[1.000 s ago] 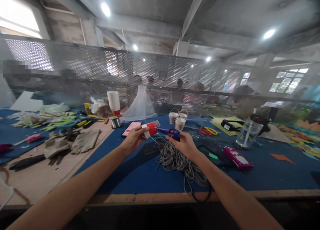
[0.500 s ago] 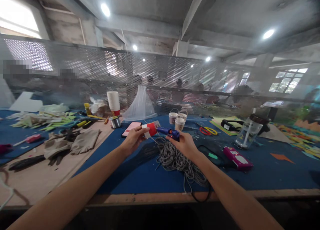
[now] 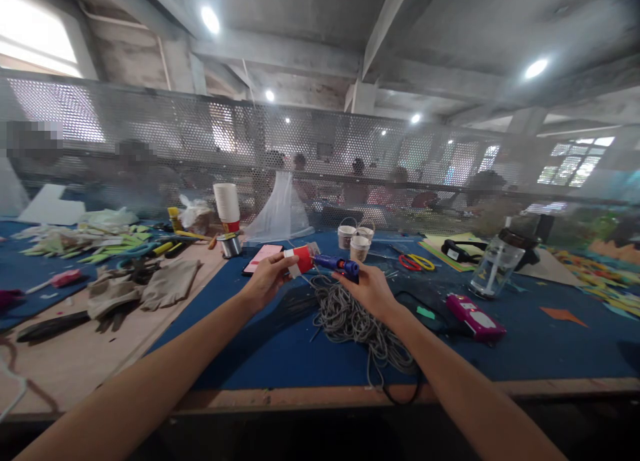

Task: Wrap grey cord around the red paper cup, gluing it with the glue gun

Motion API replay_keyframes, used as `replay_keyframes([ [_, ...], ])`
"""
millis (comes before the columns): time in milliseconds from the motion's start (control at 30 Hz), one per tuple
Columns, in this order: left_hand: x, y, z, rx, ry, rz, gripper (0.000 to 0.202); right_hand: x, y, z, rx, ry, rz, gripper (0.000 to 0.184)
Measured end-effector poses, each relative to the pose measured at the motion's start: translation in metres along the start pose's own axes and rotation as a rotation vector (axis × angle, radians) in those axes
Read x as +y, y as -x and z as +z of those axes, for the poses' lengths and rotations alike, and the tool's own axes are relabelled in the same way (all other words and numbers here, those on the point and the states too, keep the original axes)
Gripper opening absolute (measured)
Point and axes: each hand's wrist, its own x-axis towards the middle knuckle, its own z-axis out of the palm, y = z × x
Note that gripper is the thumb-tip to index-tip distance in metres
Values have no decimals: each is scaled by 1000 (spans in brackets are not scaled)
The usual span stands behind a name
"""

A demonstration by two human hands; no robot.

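Observation:
Between the fingers of my left hand is a small red and white paper cup, tipped on its side. A blue glue gun is gripped in my right hand, its nozzle against or very close to the cup's right end; I cannot tell whether they touch. Beneath the glue gun and my right hand lies a loose heap of grey cord. Just behind my left hand a phone with a lit pinkish screen lies on the blue mat.
Several small white buckets stand behind my hands. To the right are scissors, a purple device and a clear bottle. Leftward lie gloves, a wire spool and stacked paper cups. A perforated metal screen stands behind.

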Motion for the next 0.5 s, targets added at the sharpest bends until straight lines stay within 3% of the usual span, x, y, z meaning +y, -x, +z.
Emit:
replay_keyframes([
  [500,-2,-2,-3,-15,-9,3,35,2,0,1,6,-4,2,37],
])
